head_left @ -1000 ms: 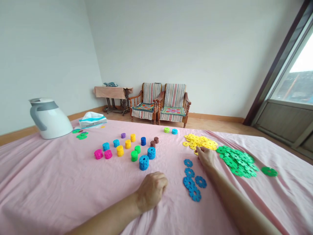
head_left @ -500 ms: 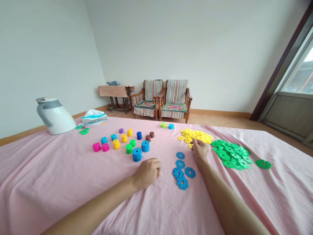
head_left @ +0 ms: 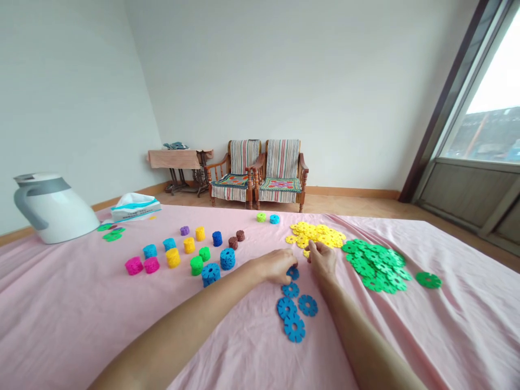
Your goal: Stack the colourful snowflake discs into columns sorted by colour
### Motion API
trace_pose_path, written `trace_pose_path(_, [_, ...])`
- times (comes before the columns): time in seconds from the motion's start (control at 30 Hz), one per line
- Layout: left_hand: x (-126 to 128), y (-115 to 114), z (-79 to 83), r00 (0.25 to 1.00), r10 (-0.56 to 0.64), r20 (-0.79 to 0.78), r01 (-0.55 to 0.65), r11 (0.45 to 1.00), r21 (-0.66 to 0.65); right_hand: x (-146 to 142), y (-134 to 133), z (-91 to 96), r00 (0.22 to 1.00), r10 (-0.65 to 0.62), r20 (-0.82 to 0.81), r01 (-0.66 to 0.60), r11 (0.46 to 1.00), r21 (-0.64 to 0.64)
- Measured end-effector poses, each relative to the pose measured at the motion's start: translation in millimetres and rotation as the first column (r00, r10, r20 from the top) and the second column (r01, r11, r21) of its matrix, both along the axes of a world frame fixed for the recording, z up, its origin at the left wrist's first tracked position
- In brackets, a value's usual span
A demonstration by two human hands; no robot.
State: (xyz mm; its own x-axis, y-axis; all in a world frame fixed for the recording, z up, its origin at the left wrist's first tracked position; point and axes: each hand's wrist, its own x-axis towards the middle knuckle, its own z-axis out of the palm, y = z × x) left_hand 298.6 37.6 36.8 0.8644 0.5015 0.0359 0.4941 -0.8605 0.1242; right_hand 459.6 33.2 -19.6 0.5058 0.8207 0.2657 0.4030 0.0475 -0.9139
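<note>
One white jug (head_left: 67, 214) is standing at your far left, with flat green pieces (head_left: 114, 236) and a tissue box (head_left: 136, 208) lying near it on the pink cloth (head_left: 81, 314). Next, two pink stacks (head_left: 134, 265) are sitting side by side; yellow stacks (head_left: 173, 258), green stacks (head_left: 196, 265), larger blue stacks (head_left: 228, 258) and brown stacks (head_left: 233, 242) are standing beyond them to the right. Your left hand (head_left: 279, 265) is hovering palm down, fingers half bent, at the farthest of the loose blue discs (head_left: 294, 327); I cannot tell whether it is gripping that disc. The others are lying flat nearer you, some overlapping. The yellow pile (head_left: 320, 233) is lying beyond them. At its near edge your right hand (head_left: 324, 261) is resting, thumb and forefinger close together beside a yellow disc; whether they are pinching it, I cannot tell. Further right, a green pile (head_left: 377, 265) is lying heaped, and one green disc (head_left: 428, 280) is lying apart.
</note>
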Motion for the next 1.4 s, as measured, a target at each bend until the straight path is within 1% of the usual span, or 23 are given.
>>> trace_pose_path(0.1, [7, 6, 3.4, 0.996, 0.006, -0.084, -0.005, 1.000, 0.014, -1, 0, 0.0, 1.000, 0.009, 0.004, -0.009, 1.000, -0.004])
trace_pose_path(0.23, [15, 5, 6.3, 0.989, 0.002, -0.150, 0.003, 0.999, 0.034, -1, 0, -0.2, 1.000, 0.022, 0.006, -0.022, 1.000, -0.007])
trace_pose_path(0.33, [16, 0, 6.7, 0.989, 0.008, -0.147, 0.000, 0.998, 0.055, -1, -1, 0.2, 1.000, 0.029, 0.010, -0.029, 1.000, -0.006])
trace_pose_path(0.43, [8, -6, 10.3, 0.992, 0.044, -0.116, -0.035, 0.996, 0.078, -1, -2, 1.3, 0.999, 0.034, 0.025, -0.034, 0.999, -0.017])
trace_pose_path(0.5, [-6, -8, 18.0, 0.993, 0.081, -0.084, -0.073, 0.993, 0.093, -2, -3, 2.2, 0.999, 0.035, 0.037, -0.034, 0.999, -0.029])
trace_pose_path(0.57, [-26, -6, 30.8, 0.990, 0.131, -0.043, -0.126, 0.986, 0.110, -3, -4, 2.7, 0.998, 0.038, 0.044, -0.037, 0.999, -0.039])
trace_pose_path(0.7, [-81, 6, 60.2, 0.966, 0.257, 0.006, -0.256, 0.958, 0.127, -5, -4, 2.6, 0.998, 0.047, 0.046, -0.044, 0.997, -0.061])
trace_pose_path(0.77, [-107, 11, 68.6, 0.951, 0.310, -0.009, -0.307, 0.944, 0.122, -5, -4, 1.8, 0.998, 0.045, 0.051, -0.042, 0.997, -0.066])
trace_pose_path(0.8, [-118, 13, 70.2, 0.944, 0.329, -0.019, -0.325, 0.938, 0.118, -5, -3, 1.4, 0.998, 0.044, 0.055, -0.040, 0.997, -0.067])
trace_pose_path(0.9, [-142, 13, 65.9, 0.925, 0.375, -0.054, -0.369, 0.924, 0.104, -5, -3, 0.6, 0.997, 0.041, 0.073, -0.037, 0.997, -0.065])
trace_pose_path(1.0, [-152, 11, 56.7, 0.912, 0.402, -0.080, -0.395, 0.914, 0.091, -5, -2, 0.6, 0.996, 0.048, 0.078, -0.044, 0.997, -0.059])
trace_pose_path(1.1, [-155, 11, 51.2, 0.905, 0.416, -0.095, -0.409, 0.909, 0.081, -5, -2, 0.8, 0.996, 0.043, 0.076, -0.038, 0.997, -0.068])
trace_pose_path(1.27, [-155, 11, 49.7, 0.900, 0.425, -0.095, -0.418, 0.905, 0.082, -5, -3, 1.4, 0.996, 0.043, 0.078, -0.035, 0.995, -0.095])
trace_pose_path(1.4, [-155, 11, 47.9, 0.900, 0.426, -0.093, -0.419, 0.904, 0.089, -5, -4, 2.0, 0.996, 0.053, 0.073, -0.047, 0.995, -0.088])
